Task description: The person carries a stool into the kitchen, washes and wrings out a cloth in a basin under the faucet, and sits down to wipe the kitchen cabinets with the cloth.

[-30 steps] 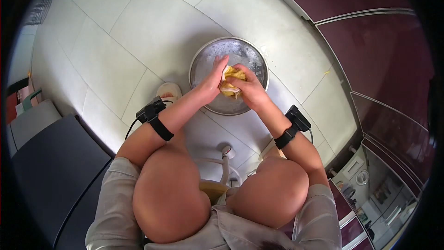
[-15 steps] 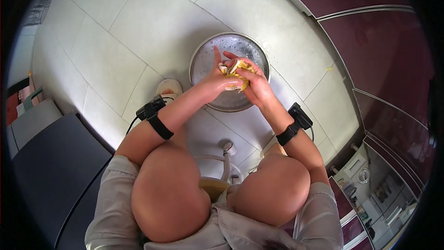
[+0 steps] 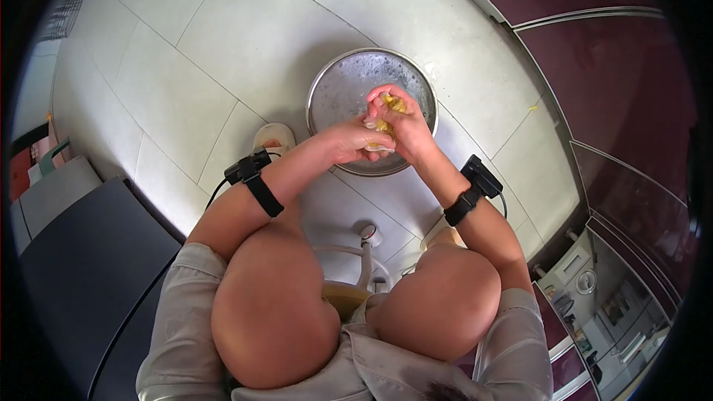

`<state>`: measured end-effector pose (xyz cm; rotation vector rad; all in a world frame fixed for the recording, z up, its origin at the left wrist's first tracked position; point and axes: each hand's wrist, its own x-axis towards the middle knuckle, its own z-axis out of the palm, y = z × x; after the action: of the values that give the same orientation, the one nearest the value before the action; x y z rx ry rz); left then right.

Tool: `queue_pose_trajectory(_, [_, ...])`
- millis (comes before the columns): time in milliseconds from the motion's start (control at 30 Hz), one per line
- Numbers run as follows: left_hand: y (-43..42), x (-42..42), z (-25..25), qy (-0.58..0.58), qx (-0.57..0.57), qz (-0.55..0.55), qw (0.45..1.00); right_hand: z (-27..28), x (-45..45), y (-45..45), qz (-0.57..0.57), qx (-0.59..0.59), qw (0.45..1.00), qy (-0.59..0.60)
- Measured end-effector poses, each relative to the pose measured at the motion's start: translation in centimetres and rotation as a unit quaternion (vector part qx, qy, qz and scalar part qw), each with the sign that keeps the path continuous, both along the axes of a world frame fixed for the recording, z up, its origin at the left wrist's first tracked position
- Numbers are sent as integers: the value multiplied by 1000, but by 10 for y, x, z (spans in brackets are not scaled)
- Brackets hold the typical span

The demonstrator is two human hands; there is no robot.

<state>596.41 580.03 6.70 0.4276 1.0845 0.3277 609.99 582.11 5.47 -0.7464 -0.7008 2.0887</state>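
A round metal basin (image 3: 336, 96) is standing on the pale floor tiles (image 3: 223, 37), in front of the person's legs, and its rim is forming an almost full circle around the hands. On its grey inner surface many small drops or bubbles are showing, mostly at the far side; how much liquid the basin is containing, I cannot tell. A yellow and white cloth (image 3: 384, 125) is being held in a crumpled bundle over the near part of the basin, not lying on its bottom. The left hand (image 3: 353, 139) is clasping the lower part of the cloth, and its skin is looking wet. The right hand (image 3: 408, 122) is gripping the upper part, with the fingers bending around it. The two hands are staying close together, with the cloth between them, while a light slipper (image 3: 272, 137) is resting on the tiles to the left of the basin
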Motion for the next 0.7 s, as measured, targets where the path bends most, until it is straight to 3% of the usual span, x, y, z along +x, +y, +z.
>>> queue_pose_trajectory(133, [-1, -5, -19, -12, -25, -45, 999, -1, -2, 5, 25, -22, 999, -27])
queue_pose_trajectory(233, [-4, 3, -21, 31, 21, -44, 998, -11, -9, 7, 20, 19, 997, -76])
queue_pose_trajectory(333, [-7, 11, -22, 111, 57, -42, 991, -14, -15, 6, -1, 31, 986, -162])
queue_pose_trajectory(400, [-10, 17, -21, 232, 106, -74, 964, -14, -20, 5, -14, 23, 980, -198])
queue_pose_trajectory(533, [-16, 19, -25, 266, 149, -103, 947, -14, -23, 3, -31, 7, 965, -262])
queue_pose_trajectory(600, [-22, 21, -43, 342, 265, -119, 894, -20, -27, 2, -47, 30, 954, -296])
queue_pose_trajectory(700, [-26, 21, -49, 322, 343, -99, 877, -31, -29, 2, -70, 75, 934, -343])
